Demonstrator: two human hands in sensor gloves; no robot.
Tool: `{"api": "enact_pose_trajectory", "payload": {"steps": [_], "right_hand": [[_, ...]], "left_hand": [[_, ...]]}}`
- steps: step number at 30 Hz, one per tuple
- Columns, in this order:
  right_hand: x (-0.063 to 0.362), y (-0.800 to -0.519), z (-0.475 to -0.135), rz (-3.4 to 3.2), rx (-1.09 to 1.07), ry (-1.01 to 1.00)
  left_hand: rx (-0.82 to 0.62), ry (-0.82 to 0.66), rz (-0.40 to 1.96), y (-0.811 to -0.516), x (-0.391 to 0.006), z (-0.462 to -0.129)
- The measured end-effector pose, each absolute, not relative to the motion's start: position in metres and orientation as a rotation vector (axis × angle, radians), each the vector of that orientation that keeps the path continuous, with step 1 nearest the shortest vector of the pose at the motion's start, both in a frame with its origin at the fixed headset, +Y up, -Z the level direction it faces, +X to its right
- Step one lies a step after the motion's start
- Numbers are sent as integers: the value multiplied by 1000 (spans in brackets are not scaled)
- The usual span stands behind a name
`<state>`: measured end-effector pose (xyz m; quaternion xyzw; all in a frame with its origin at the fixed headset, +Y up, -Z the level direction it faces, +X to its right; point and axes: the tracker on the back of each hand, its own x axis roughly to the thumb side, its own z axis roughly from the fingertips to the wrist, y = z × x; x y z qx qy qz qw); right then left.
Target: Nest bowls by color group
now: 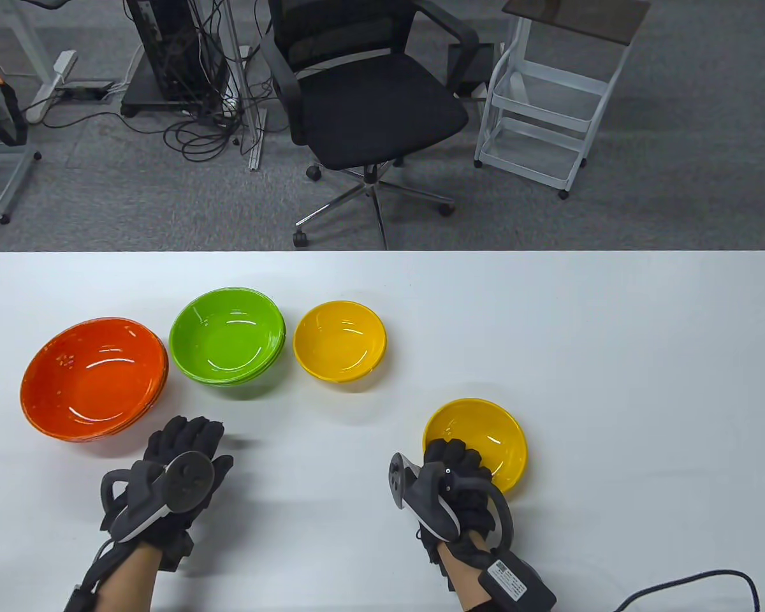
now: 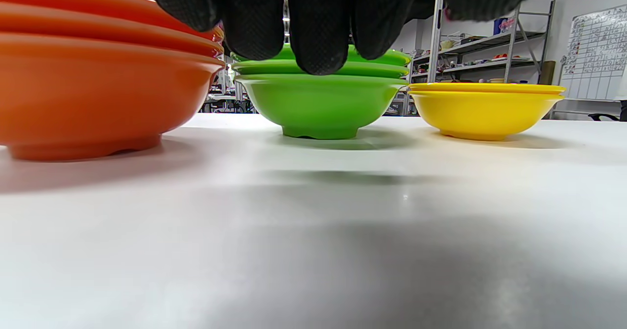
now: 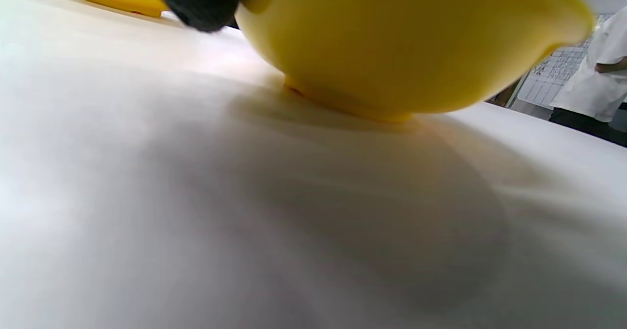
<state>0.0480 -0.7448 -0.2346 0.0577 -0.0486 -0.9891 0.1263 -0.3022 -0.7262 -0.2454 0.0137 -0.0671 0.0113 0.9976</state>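
Item: loose yellow bowl [image 1: 484,443], bench [image 1: 612,357], 5 o'clock of the yellow stack [image 1: 340,341]. Right hand [image 1: 452,478] grips its near rim. Left hand [image 1: 178,465] idle, flat, holding nothing. Handling: lift level, carry toward 11 o'clock, seat centred.
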Motion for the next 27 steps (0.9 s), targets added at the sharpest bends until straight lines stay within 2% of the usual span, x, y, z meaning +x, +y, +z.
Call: {"api": "enact_pose_trajectory", "payload": {"steps": [10, 20, 23, 27], "right_hand": [[39, -738, -237, -2855, 120, -33], [-1, -694, -255, -2863, -59, 114], [-13, -678, -269, -2880, -194, 98], [-25, -663, -290, -2961, -211, 137]], "left_hand": [[43, -139, 18, -722, -303, -245], [21, -127, 5, -726, -304, -246], [15, -126, 11, -726, -305, -246], [17, -124, 57, -726, -306, -245]]}}
